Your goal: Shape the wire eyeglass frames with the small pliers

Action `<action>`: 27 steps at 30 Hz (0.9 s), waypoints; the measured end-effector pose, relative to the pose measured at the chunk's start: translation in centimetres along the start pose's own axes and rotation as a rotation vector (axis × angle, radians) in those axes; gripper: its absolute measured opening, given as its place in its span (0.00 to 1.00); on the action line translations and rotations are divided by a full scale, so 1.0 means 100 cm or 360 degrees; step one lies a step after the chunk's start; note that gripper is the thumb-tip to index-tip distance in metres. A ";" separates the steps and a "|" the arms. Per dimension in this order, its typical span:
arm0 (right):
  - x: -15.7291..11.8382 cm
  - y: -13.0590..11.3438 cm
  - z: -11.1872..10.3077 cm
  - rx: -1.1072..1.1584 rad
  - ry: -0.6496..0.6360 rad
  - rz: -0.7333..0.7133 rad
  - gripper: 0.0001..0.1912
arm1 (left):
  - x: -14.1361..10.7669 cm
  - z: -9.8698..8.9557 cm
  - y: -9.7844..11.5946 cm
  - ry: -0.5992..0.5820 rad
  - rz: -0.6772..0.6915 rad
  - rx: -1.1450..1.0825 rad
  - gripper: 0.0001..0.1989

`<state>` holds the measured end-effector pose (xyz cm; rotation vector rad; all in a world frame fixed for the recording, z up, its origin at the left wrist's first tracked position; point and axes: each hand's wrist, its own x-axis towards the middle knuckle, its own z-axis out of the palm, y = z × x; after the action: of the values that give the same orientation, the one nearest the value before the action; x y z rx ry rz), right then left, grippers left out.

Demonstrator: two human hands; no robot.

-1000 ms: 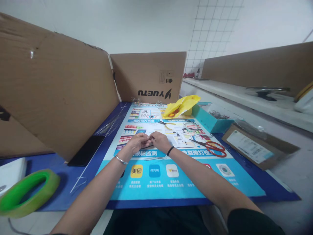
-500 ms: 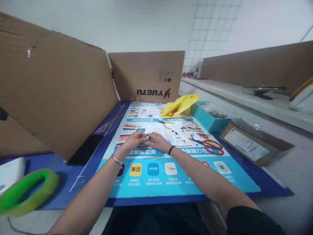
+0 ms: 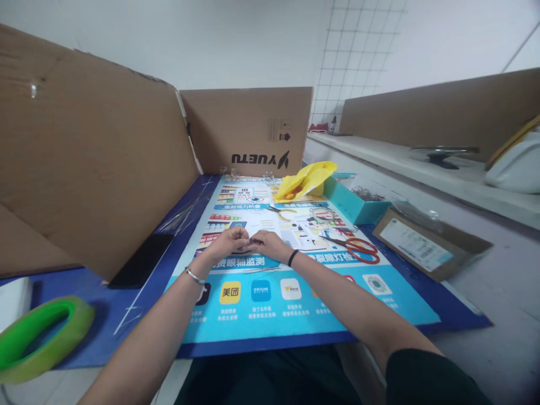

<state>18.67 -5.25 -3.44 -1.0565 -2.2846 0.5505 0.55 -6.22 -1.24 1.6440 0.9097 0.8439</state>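
Note:
My left hand (image 3: 230,242) and my right hand (image 3: 270,246) meet fingertip to fingertip over the middle of a printed poster mat (image 3: 320,329). Both are closed in a pinch, and whatever sits between the fingers is too small and hidden to name. Just below them, thin wire-like pieces (image 3: 262,270) lie on the mat. Beyond my hands rests a pair of pliers with yellow handles (image 3: 283,212). Red-handled scissors (image 3: 358,249) lie to the right of my right hand.
A turquoise box (image 3: 363,211) holding small metal bits stands at the right, beside a yellow bag (image 3: 310,179) and an opened brown carton (image 3: 434,244). To the left are a dark phone-like slab (image 3: 141,263) and a green tape roll (image 3: 76,332). Cardboard panels (image 3: 248,121) wall the back and left.
My fingertips have drawn closer together, and the small pale piece glimpsed between them before is now hidden. The whole view has shifted slightly, with things sitting a little further left.

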 end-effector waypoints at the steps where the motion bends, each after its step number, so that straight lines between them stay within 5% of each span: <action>1: 0.001 0.001 -0.001 0.0018 0.0008 0.0013 0.07 | 0.001 -0.001 -0.001 0.0043 0.0009 0.0033 0.10; 9: 0.000 0.001 -0.003 0.0365 0.0026 0.0373 0.10 | 0.006 -0.002 -0.006 0.0174 0.0089 0.0489 0.04; 17: 0.005 0.000 -0.002 0.0753 0.0051 0.0714 0.07 | 0.019 0.002 -0.012 0.0453 0.0055 0.0702 0.09; 27: 0.000 0.005 -0.012 0.1000 -0.0157 0.0717 0.09 | 0.008 0.008 -0.010 0.0296 -0.0150 0.0402 0.08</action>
<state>19.74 -4.82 -2.76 -1.2154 -1.7365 1.4143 1.50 -5.67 -2.36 1.7414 1.2562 0.8538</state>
